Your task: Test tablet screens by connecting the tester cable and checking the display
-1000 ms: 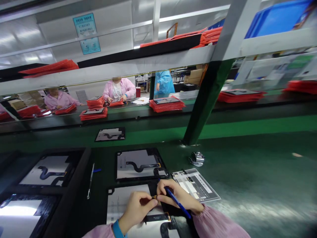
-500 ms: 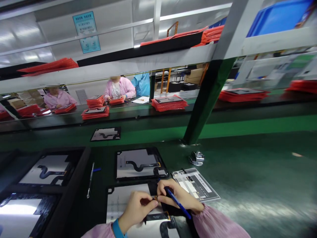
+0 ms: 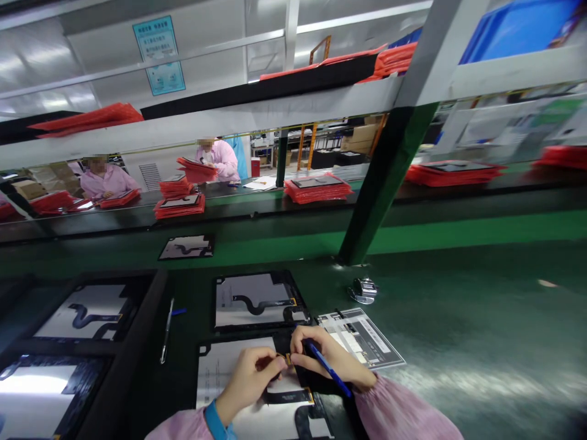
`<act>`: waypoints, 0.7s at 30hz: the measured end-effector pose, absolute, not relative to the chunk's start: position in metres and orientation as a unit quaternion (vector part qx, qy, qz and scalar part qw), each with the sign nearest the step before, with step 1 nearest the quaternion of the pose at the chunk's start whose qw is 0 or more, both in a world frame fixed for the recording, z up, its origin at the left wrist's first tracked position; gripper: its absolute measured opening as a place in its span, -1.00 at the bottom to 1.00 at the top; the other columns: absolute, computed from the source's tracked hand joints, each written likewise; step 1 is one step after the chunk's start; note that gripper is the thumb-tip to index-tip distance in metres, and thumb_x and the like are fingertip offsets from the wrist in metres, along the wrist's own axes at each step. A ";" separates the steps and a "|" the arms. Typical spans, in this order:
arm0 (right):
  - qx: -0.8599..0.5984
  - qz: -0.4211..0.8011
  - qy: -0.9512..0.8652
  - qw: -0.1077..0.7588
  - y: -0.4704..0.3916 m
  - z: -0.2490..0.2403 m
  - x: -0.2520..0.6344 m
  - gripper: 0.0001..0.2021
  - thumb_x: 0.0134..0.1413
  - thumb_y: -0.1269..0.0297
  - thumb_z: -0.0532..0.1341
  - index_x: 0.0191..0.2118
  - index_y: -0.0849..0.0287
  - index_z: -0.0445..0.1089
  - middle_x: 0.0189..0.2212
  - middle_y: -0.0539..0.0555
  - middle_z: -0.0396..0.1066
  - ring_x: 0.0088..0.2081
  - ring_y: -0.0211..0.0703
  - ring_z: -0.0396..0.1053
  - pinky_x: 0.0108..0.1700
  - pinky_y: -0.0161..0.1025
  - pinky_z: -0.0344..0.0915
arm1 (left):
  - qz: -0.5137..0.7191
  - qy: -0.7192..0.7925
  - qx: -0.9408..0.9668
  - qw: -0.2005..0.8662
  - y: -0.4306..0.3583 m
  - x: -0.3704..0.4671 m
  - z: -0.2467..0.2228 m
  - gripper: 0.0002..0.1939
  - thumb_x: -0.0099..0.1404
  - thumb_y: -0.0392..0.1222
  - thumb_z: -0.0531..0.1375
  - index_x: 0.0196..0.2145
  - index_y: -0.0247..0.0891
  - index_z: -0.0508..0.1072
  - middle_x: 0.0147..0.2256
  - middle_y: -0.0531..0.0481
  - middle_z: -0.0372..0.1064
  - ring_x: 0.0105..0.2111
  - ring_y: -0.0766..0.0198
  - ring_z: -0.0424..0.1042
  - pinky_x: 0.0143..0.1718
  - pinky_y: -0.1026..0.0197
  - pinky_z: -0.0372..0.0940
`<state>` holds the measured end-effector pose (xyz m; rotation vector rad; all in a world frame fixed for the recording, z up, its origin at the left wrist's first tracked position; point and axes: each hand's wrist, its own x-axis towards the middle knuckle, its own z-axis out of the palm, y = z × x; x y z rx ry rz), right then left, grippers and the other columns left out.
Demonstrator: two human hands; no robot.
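A tablet-sized display panel [image 3: 233, 391], silvery with a black border, lies in front of me. My left hand [image 3: 251, 376] is over its middle, thumb and forefinger pinched on the gold-ended tip of a thin flex cable [image 3: 288, 359]. My right hand [image 3: 328, 354] meets it from the other side, fingertips closed at the same tip. A blue pen [image 3: 331, 371] is held in the right hand, slanting back over the thumb. Below the fingers a black ribbon [image 3: 288, 397] crosses the panel. What the fingertips cover is hidden.
A second panel [image 3: 257, 299] lies just beyond. A printed card [image 3: 362, 339] and a shiny metal dispenser [image 3: 363, 291] sit to the right. On the left are a silver pen [image 3: 167, 333] and a black tray [image 3: 158, 293] holding panels. A green post [image 3: 387, 189] rises ahead.
My hands stay at the cable tip with only slight finger movement. The far panel on the green strip has shifted left. A co-worker across has lifted a red packet.
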<state>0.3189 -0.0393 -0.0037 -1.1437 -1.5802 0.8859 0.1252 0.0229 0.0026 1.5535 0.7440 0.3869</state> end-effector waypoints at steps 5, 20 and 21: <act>-0.486 0.337 -0.639 0.492 -0.040 -0.005 0.322 -0.65 0.13 0.01 0.26 -0.46 0.15 0.24 -0.52 -0.01 0.35 -0.49 -0.25 0.30 -0.41 -0.30 0.24 | 0.163 0.338 0.589 0.716 0.026 0.124 0.002 -0.40 -0.05 0.37 0.29 -0.50 -0.30 0.37 -0.60 0.07 0.32 -0.60 0.38 0.26 -0.48 0.28 0.18; -0.479 0.362 -0.620 0.504 -0.041 -0.011 0.322 -0.67 0.12 0.04 0.28 -0.45 0.13 0.22 -0.49 0.02 0.38 -0.45 -0.21 0.36 -0.39 -0.27 0.29 | 0.068 0.268 0.822 0.498 0.037 0.044 0.024 -0.25 -0.33 0.09 0.50 -0.13 -0.21 0.52 -0.21 -0.07 0.42 -0.38 0.25 0.36 -0.29 0.24 0.31; -0.479 0.363 -0.621 0.504 -0.041 -0.012 0.322 -0.67 0.12 0.04 0.28 -0.45 0.13 0.22 -0.49 0.02 0.38 -0.45 -0.21 0.36 -0.39 -0.27 0.29 | 0.077 0.293 0.805 0.510 0.034 0.041 0.019 -0.31 -0.31 0.08 0.50 -0.19 -0.25 0.53 -0.25 -0.05 0.41 -0.45 0.31 0.33 -0.37 0.28 0.29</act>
